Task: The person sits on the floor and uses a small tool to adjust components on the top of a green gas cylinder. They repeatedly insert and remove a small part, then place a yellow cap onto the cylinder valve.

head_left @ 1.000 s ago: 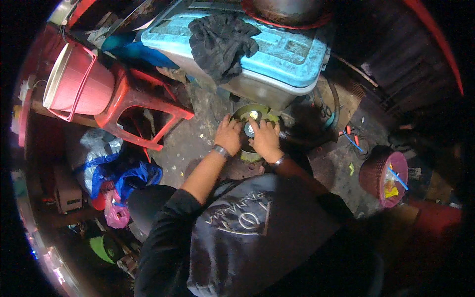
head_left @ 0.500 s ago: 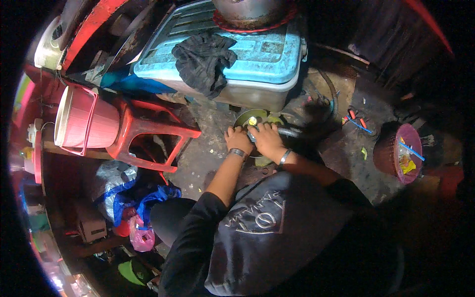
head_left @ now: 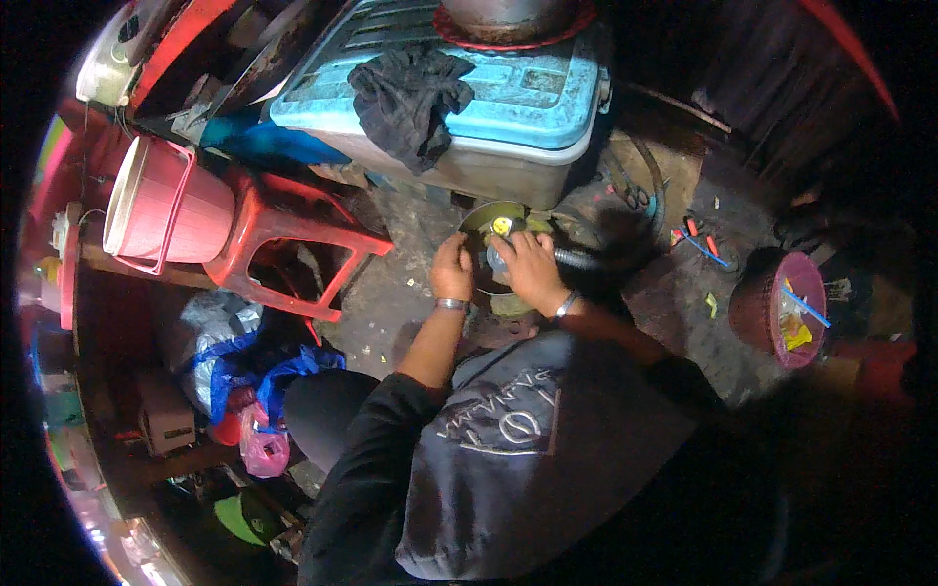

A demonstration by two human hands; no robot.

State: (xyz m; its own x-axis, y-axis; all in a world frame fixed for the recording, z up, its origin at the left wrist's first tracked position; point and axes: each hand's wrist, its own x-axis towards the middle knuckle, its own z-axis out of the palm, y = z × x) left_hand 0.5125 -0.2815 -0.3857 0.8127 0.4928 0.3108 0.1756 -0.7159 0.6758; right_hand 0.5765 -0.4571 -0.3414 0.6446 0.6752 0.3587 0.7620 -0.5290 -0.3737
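Note:
My left hand [head_left: 451,266] is at the left rim of a round greenish metal unit [head_left: 510,303] on the floor, its fingers curled; what they hold is hidden. My right hand [head_left: 532,269] rests over the middle of that unit, its bent fingers on a silver round part [head_left: 496,258]. Just above the fingers a small yellow round piece [head_left: 502,226] shows. A corrugated metal hose [head_left: 578,260] runs out from the unit's right side into shadow.
A blue-lidded storage box [head_left: 528,98] bears a dark cloth [head_left: 405,103] and a pot [head_left: 508,20]. A red stool [head_left: 293,225] holds a pink bucket [head_left: 166,200]. Right, cutters [head_left: 699,234] and a pink basket [head_left: 796,273]; lower left, bags [head_left: 264,444].
My left hand has pulled slightly back from the middle toward the rim and curled its fingers. My right hand stays over the centre. The view has shifted.

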